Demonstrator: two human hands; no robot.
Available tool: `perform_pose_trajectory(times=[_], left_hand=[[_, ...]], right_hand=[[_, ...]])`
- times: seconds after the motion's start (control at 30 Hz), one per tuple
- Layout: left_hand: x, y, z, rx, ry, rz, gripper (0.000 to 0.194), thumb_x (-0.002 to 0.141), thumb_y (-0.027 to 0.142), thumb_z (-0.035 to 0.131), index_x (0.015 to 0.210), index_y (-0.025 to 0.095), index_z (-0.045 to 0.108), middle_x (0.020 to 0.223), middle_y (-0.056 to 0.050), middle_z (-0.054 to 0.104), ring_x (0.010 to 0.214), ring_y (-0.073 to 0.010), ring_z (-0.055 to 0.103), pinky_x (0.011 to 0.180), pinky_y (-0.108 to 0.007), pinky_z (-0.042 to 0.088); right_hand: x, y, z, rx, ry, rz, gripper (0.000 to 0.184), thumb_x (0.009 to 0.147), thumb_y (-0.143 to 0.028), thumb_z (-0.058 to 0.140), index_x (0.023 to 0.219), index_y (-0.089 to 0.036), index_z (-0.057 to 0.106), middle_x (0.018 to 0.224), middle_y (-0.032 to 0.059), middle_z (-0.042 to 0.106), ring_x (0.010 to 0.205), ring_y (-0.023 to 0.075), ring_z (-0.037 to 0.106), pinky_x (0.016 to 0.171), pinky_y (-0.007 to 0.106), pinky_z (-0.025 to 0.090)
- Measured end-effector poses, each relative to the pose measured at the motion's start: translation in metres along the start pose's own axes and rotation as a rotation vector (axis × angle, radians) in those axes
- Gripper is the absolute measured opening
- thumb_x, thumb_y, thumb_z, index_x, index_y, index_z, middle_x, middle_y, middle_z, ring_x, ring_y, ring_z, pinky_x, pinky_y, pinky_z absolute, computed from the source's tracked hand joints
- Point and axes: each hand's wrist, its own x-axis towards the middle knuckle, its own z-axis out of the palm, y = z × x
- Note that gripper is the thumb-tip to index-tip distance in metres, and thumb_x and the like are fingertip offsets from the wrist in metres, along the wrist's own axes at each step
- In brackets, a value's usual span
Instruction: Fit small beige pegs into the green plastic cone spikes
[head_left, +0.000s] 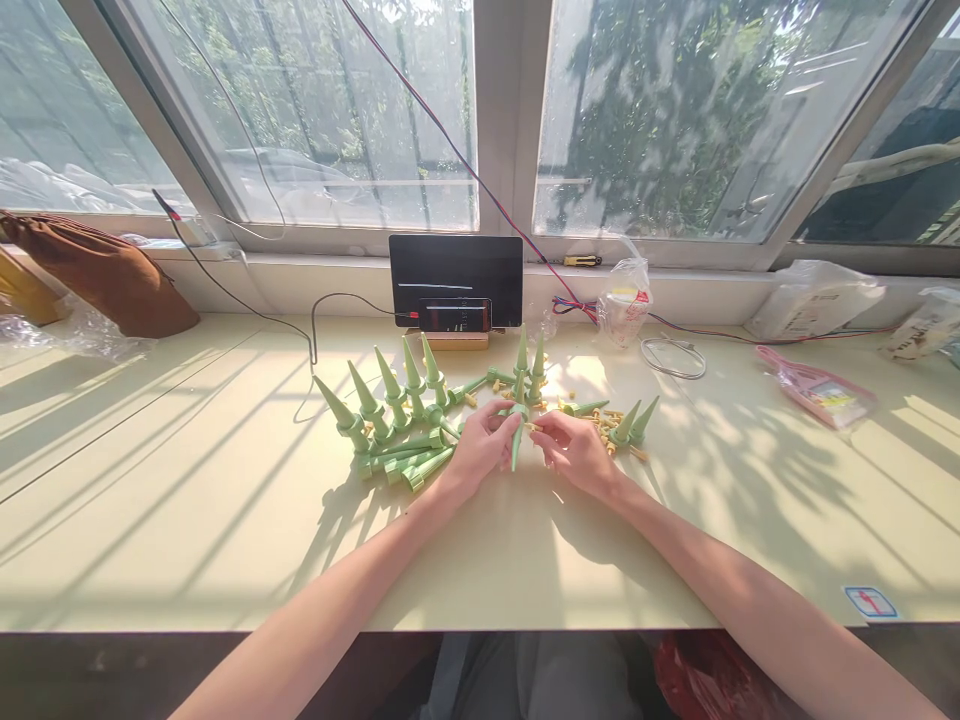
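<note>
My left hand [486,436] is closed around a green plastic watering spike [517,447], its pointed end toward me. Just to the right, my right hand [574,447] pinches a small yellow peg [534,427] against the side of that spike; whether the peg sits in it I cannot tell. Several green spikes stand in a slanting row [390,386] on the left, points up. Loose green spikes [405,462] lie in front of the row. Beside my right hand are a pile of yellow pegs [609,420] and two upright spikes [634,421]. More spikes [537,372] stand behind my hands.
A tablet [456,262] and a phone [454,315] lean on a wooden stand [450,341] by the window. Cables run along the back. To the right lie a coiled wire [673,358], a pink item [814,387] and plastic bags [814,300]; a brown bag [112,275] sits far left.
</note>
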Motion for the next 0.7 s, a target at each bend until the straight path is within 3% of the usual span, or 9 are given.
perform_pose_trajectory(times=[0.2, 0.43, 0.7], left_hand=[[0.000, -0.003, 0.000, 0.060, -0.010, 0.021, 0.041, 0.085, 0.051, 0.062, 0.110, 0.019, 0.059, 0.060, 0.004, 0.056, 0.039, -0.0085, 0.046, 0.040, -0.022, 0.038], [0.002, -0.012, -0.004, 0.126, -0.055, 0.109, 0.041, 0.090, 0.052, 0.057, 0.116, 0.020, 0.058, 0.066, 0.002, 0.059, 0.042, -0.0099, 0.052, 0.040, -0.022, 0.040], [0.001, -0.010, -0.004, 0.142, -0.079, 0.143, 0.042, 0.090, 0.051, 0.056, 0.118, 0.019, 0.058, 0.068, 0.001, 0.060, 0.042, -0.0102, 0.053, 0.040, -0.023, 0.039]], right_hand=[[0.000, 0.004, 0.001, -0.059, 0.027, -0.005, 0.017, 0.090, -0.030, 0.058, 0.077, -0.020, 0.057, 0.061, -0.0022, 0.059, 0.049, 0.0111, 0.052, 0.053, 0.026, 0.043], [-0.001, 0.001, 0.000, -0.064, 0.022, 0.017, 0.025, 0.088, -0.038, 0.061, 0.070, -0.020, 0.059, 0.057, -0.0010, 0.056, 0.050, 0.0140, 0.052, 0.053, 0.028, 0.041], [-0.002, -0.004, -0.002, 0.099, -0.021, 0.104, 0.028, 0.085, -0.044, 0.065, 0.070, -0.021, 0.059, 0.061, 0.0003, 0.058, 0.047, 0.0140, 0.054, 0.048, 0.028, 0.042]])
